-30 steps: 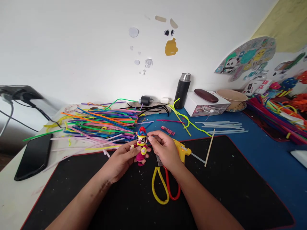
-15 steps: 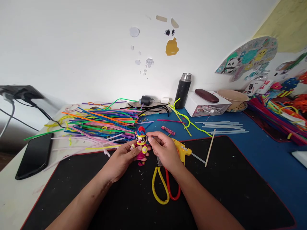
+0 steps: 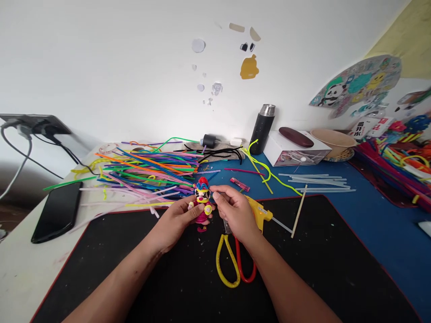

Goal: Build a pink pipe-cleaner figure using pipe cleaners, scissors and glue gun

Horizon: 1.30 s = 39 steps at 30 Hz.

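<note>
A small pipe-cleaner doll [image 3: 202, 195] stands upright above the black mat, with a painted face, a red and blue headdress and a magenta body. My left hand [image 3: 177, 224] is closed around its body, thumb across the front. Close to the right side of the doll's head, my right hand [image 3: 237, 215] is pinched, thumb against forefinger. What the pinch holds, if anything, is too small to make out. Beneath the right hand lie scissors with one yellow and one red handle [image 3: 227, 264], their blades mostly hidden. Partly behind that hand is a yellow glue gun [image 3: 262, 214].
Many coloured pipe cleaners [image 3: 148, 166] are heaped at the back left, by a black phone [image 3: 57, 213]. Behind stand a black flask [image 3: 262, 130] and a white box [image 3: 296, 150]. Clear glue sticks [image 3: 318, 179] and a thin wooden stick [image 3: 299, 211] lie at right.
The whole view has shifted slightly, so the scene appears farther right. The doll's face shows more fully toward me. Both hands keep nearly the same hold.
</note>
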Motion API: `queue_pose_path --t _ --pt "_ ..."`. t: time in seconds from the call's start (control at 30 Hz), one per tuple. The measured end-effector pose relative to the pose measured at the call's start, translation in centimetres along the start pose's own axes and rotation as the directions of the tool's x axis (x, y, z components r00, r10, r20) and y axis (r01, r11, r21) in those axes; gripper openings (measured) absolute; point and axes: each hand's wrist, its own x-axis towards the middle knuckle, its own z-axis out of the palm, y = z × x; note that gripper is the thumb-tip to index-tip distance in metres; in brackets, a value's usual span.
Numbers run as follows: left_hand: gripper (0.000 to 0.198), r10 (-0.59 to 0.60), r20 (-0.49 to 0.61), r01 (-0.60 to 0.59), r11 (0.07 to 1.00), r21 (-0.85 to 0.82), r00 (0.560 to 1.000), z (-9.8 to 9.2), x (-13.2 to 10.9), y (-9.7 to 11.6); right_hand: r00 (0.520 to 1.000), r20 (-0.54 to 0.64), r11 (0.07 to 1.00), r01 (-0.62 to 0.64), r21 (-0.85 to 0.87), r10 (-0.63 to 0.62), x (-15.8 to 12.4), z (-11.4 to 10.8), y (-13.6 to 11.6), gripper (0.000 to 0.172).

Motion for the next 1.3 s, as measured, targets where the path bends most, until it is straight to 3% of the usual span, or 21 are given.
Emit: queue_pose_path --t 0.37,0.77,0.9,1.07,1.17,1.3 --pt "0.051 0.111 -0.11 -0.095 0.985 0.144 0.988 0.1 0.4 0.3 0.998 -0.062 0.998 0.001 -0.057 -0.004 -0.1 0.0 -0.3 0.048" --pt "0.051 0.201 -0.168 -0.181 0.975 0.129 0.965 -0.4 0.7 0.9 0.989 -0.113 0.982 0.076 -0.174 -0.097 0.5 0.0 1.3 0.043" --pt "0.055 0.21 -0.19 -0.19 0.975 0.119 0.959 -1.0 1.0 0.8 0.994 -0.049 0.96 0.079 -0.267 -0.096 0.0 0.3 0.3 0.041" --pt "0.054 0.215 -0.197 -0.2 0.976 0.091 0.957 -1.6 1.1 0.7 0.99 0.046 0.858 0.138 -0.495 -0.133 -1.3 -0.3 -0.8 0.028" --pt "0.053 0.218 -0.192 -0.207 0.976 0.075 0.957 -1.5 1.0 0.8 0.985 0.107 0.737 0.171 -0.653 -0.133 -2.2 -0.6 -1.4 0.017" --pt "0.052 0.221 -0.176 -0.214 0.975 0.058 0.959 -1.2 0.9 0.9 0.974 0.222 0.546 0.209 -0.811 -0.042 -3.2 -0.5 -2.1 0.009"
